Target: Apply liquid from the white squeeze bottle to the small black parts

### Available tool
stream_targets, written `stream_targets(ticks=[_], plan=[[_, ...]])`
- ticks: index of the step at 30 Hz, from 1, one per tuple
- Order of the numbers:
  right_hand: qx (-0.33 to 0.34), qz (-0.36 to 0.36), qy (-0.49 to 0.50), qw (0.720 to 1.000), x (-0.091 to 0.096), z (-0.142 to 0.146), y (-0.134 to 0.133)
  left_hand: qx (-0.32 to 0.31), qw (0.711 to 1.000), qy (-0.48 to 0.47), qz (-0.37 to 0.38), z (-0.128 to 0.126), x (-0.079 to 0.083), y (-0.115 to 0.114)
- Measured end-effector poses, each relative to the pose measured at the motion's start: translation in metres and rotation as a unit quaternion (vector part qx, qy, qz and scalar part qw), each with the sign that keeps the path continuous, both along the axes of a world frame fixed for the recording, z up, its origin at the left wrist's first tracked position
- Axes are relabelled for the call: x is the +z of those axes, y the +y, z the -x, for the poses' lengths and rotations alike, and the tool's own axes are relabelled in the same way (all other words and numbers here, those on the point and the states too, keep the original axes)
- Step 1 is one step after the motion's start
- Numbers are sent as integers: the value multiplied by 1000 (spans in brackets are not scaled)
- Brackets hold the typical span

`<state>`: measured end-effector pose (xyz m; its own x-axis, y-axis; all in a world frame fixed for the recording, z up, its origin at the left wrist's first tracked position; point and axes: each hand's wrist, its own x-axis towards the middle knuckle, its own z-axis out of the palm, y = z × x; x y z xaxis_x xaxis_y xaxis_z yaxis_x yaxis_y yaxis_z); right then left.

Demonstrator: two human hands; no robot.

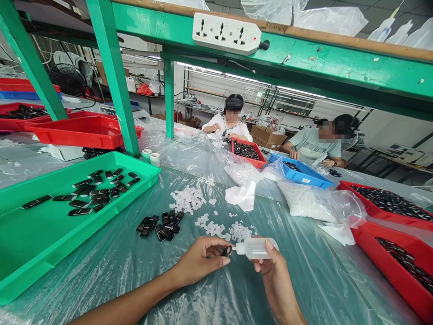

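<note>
Between its thumb and fingers, my left hand (203,259) pinches a small black plastic casing (227,251), its end turned to the right. My right hand (272,266) grips a translucent white squeeze bottle (259,248) lying sideways. The bottle's narrow nozzle (237,248) points left and meets or nearly meets the casing's end; I cannot tell whether they touch. Just beyond my hands lie a pile of black casings (165,225) and heaps of small white pieces (187,198), with finer white bits (240,231) close to the bottle.
A green tray (67,253) with black casings stands at left. Red trays (368,243) of dark parts are at right, near a bag of white pieces (301,201). A green shelf frame (304,49) with a power strip (226,34) crosses above. Two people (233,119) sit opposite.
</note>
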<state>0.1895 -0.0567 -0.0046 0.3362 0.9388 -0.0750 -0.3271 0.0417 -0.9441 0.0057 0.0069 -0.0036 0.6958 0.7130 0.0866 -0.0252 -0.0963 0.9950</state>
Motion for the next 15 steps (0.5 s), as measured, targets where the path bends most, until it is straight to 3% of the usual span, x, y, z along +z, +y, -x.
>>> stream_targets(ticks=[15], plan=[[-53,-8,-172,984,10,5,-6,37,997,47,-44,0,-7,1]])
